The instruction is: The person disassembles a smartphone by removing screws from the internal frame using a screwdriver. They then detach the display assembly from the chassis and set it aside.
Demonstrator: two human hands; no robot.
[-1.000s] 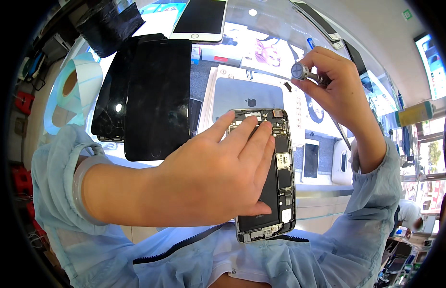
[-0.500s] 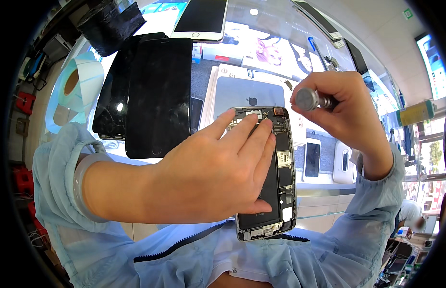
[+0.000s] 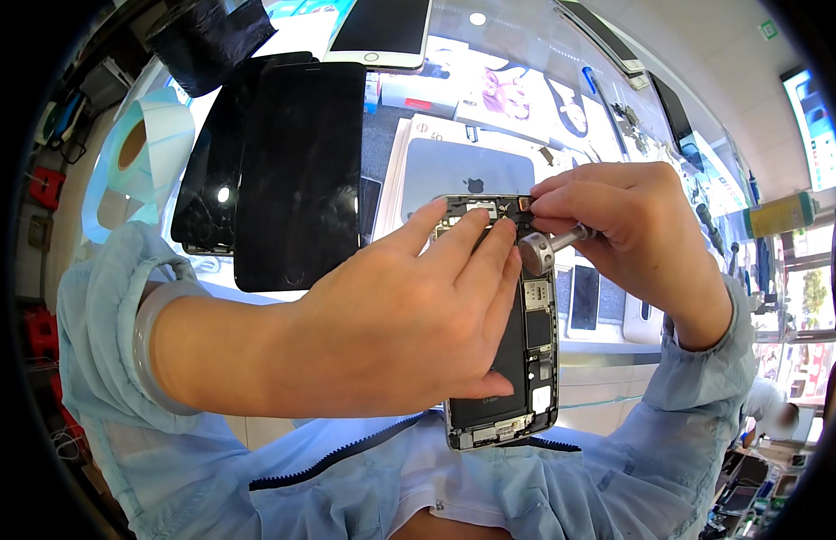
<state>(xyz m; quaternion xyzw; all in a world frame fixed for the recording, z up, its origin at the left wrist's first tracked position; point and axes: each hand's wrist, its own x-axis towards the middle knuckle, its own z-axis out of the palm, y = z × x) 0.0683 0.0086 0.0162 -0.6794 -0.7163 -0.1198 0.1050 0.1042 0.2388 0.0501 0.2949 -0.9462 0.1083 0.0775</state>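
Spanning the view, a bright glass-topped table [image 3: 508,31] is seen, with a large black rectangular glass-faced panel [image 3: 301,180] laid at its left and a flat white box with a grey-blue picture [image 3: 463,162] at its middle. A slim dark phone without its screen [image 3: 519,355], inner parts exposed, is held just in front of that box, its lower end nearest the person. It is judged light and stiff but fragile inside, so best gripped by its smooth rim. It is steadied by the left hand [image 3: 427,306], laid palm-down across it with fingers spread. The right hand [image 3: 647,216] is angled in from the right, thumb and forefinger narrowed at the phone's upper right corner; whether anything is pinched there cannot be told. A silver round-capped metal screwdriver [image 3: 537,255] is held in its curled fingers, near a tiny brownish square camera part [image 3: 525,204].
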